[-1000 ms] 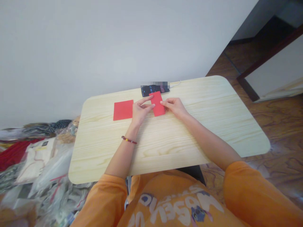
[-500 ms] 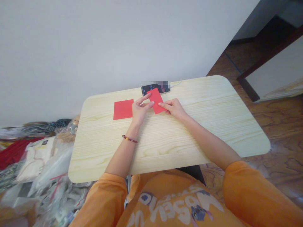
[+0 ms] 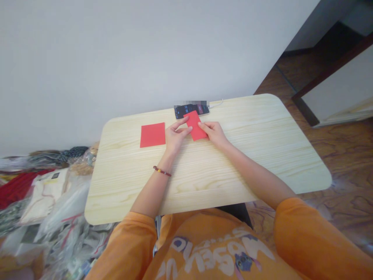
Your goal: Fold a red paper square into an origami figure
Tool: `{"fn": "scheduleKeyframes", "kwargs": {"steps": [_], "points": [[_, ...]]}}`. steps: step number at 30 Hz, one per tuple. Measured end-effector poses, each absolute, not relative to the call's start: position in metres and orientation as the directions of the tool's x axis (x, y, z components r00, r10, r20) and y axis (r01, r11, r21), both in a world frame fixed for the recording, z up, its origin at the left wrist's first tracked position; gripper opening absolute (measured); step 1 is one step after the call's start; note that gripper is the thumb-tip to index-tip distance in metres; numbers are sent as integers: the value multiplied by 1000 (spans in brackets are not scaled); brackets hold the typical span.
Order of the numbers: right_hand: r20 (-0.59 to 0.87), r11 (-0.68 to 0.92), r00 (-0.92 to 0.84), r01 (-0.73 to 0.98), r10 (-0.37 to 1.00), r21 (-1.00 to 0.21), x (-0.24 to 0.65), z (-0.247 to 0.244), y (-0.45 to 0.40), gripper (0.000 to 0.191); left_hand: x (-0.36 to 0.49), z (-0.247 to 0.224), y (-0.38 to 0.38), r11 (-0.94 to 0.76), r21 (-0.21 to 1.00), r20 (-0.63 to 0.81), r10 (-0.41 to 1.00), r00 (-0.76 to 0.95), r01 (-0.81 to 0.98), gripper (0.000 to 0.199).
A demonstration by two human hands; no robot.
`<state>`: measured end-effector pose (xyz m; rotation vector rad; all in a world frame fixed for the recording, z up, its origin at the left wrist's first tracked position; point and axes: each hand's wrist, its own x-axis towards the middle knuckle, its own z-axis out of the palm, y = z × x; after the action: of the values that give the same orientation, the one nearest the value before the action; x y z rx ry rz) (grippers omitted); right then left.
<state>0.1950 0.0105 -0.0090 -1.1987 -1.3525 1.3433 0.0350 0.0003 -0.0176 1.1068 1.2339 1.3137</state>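
Between my hands is a narrow red piece of folded paper (image 3: 196,126), tilted slightly, above the middle of the table. My left hand (image 3: 175,136) grips its left edge, with the thumb on the face and the index finger near the upper corner. On the right edge, my right hand (image 3: 214,132) pinches it, thumb on top and the other fingers beneath. A flat red square sheet of paper (image 3: 153,135) lies on the table just left of my left hand.
A phone (image 3: 190,110) with a lit screen and a white cable (image 3: 217,104) lies behind the paper, near the wall. The pale wooden table (image 3: 122,175) has rounded corners. Clothes and plastic bags (image 3: 64,210) are heaped to the left.
Both hands and the folded paper have shifted very slightly right. My right thumb has slid a little along the paper's right edge. The square sheet stays where it was.
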Motion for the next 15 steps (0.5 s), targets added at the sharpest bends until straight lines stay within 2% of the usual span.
{"fn": "scheduleKeyframes", "kwargs": {"steps": [4,10,15], "points": [[-21,1,-119,180,993,-984,196,-8,9,61,36,-16,0,-1,997,-8,994,-109,-78,60],[36,58,-189,110,981,-992,196,-11,10,57,36,-20,2,-23,996,6,982,-189,-89,58],[3,34,-176,174,984,-984,197,-13,11,60,34,-23,5,-38,993,16,980,-197,-109,57]]}}
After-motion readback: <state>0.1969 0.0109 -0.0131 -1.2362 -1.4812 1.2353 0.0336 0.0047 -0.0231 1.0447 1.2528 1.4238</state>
